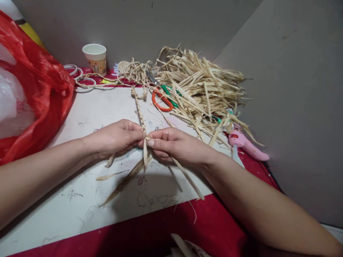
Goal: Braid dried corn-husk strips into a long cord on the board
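Observation:
My left hand [118, 137] and my right hand [174, 144] meet over a white board [88, 117], both pinched on the near end of a straw braid [139, 109]. The braid runs away from me to a heap of braided cord [131, 71] at the back. Loose flat straw strips [125, 180] hang from my fingers toward me and trail over the board. Fingers of both hands are closed on the strands.
A pile of dry straw [206, 89] lies at the back right, with orange-handled scissors [160, 101] and green-handled scissors [168, 92] at its edge. A pink glue gun [246, 144] lies right. A red plastic bag [32, 96] fills the left. A paper cup [95, 57] and white rings [83, 84] stand behind.

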The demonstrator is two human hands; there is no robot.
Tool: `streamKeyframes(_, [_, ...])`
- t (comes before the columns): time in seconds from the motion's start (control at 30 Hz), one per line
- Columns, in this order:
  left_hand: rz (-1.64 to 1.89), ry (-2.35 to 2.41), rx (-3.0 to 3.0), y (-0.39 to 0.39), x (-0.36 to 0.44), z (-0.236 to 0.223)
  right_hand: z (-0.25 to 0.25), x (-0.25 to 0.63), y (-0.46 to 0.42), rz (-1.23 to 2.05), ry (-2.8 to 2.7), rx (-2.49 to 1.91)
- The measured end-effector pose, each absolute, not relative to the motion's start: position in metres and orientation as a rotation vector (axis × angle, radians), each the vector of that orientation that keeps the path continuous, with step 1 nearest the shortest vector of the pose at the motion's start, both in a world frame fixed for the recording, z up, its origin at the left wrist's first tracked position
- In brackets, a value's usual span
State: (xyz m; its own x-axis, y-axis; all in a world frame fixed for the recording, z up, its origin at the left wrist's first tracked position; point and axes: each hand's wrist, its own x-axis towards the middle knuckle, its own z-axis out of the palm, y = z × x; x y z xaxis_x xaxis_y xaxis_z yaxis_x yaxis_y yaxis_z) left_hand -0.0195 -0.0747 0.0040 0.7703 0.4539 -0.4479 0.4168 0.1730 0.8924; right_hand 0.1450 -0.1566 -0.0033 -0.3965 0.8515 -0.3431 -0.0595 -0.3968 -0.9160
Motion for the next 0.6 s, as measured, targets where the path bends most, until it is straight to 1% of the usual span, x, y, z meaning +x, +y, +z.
streamKeyframes(0.1, [0.021,0.759,1.448,-0.074,-0.020,0.004,0.000,0.150,-0.155,1.846,-1.224,-1.217])
streamKeyframes(0.37, [0.019,0.757,1.490,-0.074,-0.020,0.006,0.003,0.159,-0.156,1.668,-1.484,-1.412])
streamKeyframes(0.6, [0.015,0.766,1.550,-0.075,-0.020,0.009,0.010,0.162,-0.156,1.629,-1.543,-1.496])
